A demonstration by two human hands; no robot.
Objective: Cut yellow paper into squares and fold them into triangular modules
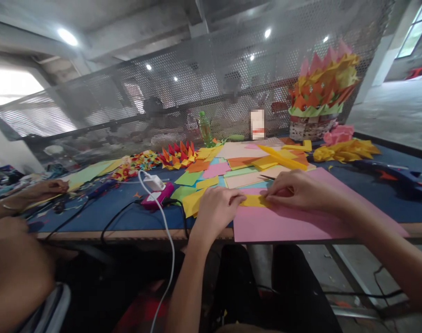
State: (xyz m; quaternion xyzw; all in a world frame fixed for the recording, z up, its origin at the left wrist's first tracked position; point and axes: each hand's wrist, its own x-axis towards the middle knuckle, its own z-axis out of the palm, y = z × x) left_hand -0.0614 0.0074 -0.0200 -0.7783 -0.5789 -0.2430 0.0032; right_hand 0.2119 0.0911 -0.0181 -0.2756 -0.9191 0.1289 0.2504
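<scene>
My left hand (218, 208) pinches the left end of a small yellow paper strip (254, 200) near the table's front edge. At the strip's other end, the fingers of my right hand (292, 190) are closed on it. A thin, dark pointed tool (267, 177) sticks out from my right hand; its kind is hidden. Beneath the strip lies a large pink paper sheet (322, 217). More yellow paper (192, 203) lies just left of my left hand, and a folded yellow strip (282, 157) rests on the paper pile beyond my right hand.
A magenta power adapter (158, 196) with a white charger and cables sits at left. A co-worker's hand (51, 187) is farther left. Layered paper craft (324, 88) stands in a basket at back right, near a green bottle (204, 129). A glue gun (398, 175) lies right.
</scene>
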